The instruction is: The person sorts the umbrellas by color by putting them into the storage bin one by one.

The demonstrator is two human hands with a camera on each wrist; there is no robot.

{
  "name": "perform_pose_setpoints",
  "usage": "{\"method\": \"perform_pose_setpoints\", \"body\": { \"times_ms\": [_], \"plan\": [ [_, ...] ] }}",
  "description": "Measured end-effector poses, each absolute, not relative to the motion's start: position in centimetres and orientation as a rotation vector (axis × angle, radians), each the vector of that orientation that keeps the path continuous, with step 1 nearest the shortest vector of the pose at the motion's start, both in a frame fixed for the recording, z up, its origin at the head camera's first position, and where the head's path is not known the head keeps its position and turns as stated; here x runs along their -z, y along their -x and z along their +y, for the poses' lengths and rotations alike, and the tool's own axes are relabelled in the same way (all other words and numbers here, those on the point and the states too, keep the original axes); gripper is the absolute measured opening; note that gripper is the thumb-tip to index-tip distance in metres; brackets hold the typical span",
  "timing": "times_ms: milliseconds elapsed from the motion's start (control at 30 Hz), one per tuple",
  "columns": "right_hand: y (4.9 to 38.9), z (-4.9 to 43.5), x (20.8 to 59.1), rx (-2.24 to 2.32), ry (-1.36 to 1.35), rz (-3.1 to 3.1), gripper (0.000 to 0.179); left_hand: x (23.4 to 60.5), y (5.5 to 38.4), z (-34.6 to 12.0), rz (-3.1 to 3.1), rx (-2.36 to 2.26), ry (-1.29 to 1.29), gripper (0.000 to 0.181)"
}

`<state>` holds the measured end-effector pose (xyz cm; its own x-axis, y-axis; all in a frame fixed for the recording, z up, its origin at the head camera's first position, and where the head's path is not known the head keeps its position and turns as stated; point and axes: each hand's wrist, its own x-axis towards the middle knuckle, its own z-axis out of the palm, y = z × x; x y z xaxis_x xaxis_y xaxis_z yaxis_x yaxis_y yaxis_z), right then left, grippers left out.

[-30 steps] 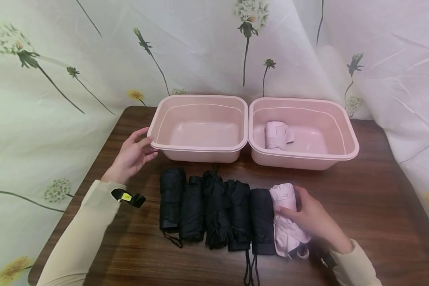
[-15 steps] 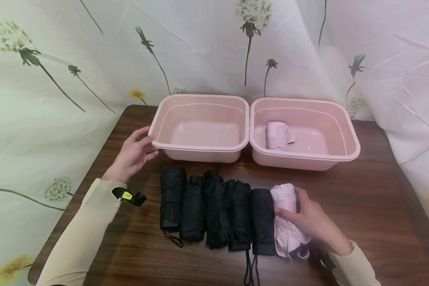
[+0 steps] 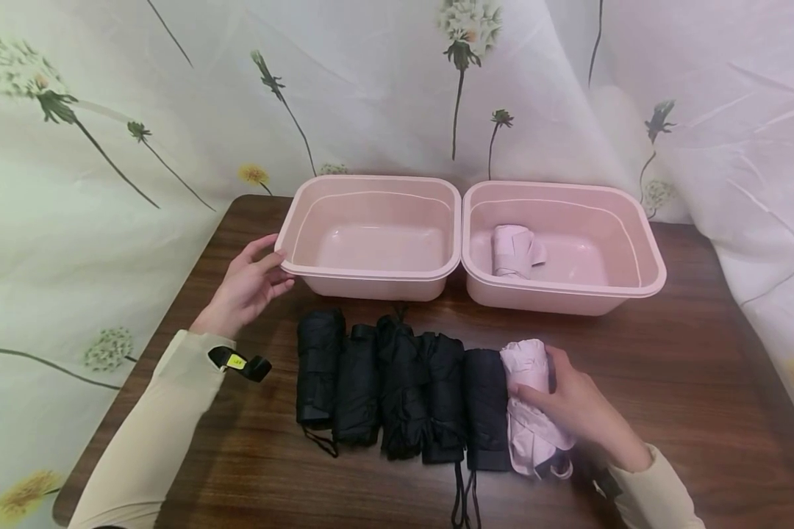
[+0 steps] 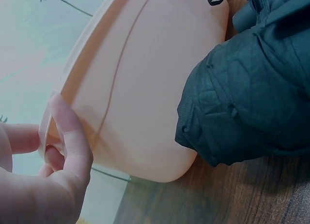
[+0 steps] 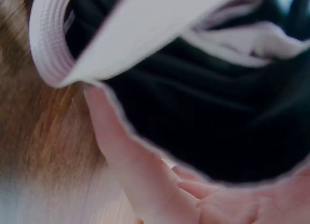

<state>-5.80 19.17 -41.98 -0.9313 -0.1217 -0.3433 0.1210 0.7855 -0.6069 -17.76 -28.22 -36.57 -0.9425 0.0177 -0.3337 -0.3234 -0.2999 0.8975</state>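
At the near left corner of the left pink basin (image 3: 377,276), my left hand (image 3: 243,292) pinches the rim between thumb and fingers. The left wrist view shows that grip on the basin's rim (image 4: 43,122) up close. My right hand (image 3: 581,404) holds a folded pale pink umbrella (image 3: 526,364) lying on the table, thumb on top and fingers round its right side. Its pale strap (image 5: 145,35) and dark inner fabric fill much of the blurred right wrist view. Several folded black umbrellas (image 3: 403,397) lie side by side to its left.
A second pink basin (image 3: 569,292) stands against the first on its right, with a folded pale pink umbrella (image 3: 511,253) inside. Both rest on a brown wooden table (image 3: 668,353). Behind hangs a white floral cloth (image 3: 370,88). Black cords (image 3: 463,496) trail toward the near edge.
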Motion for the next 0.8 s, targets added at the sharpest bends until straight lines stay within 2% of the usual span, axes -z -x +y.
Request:
{"method": "perform_pose_setpoints", "body": {
  "times_ms": [800],
  "plan": [
    [5.5,19.34,42.43,0.913,-0.047,2.633,0.096,36.52,17.69,-28.32,1.725,-2.319,0.378,0.05]
  ]
}}
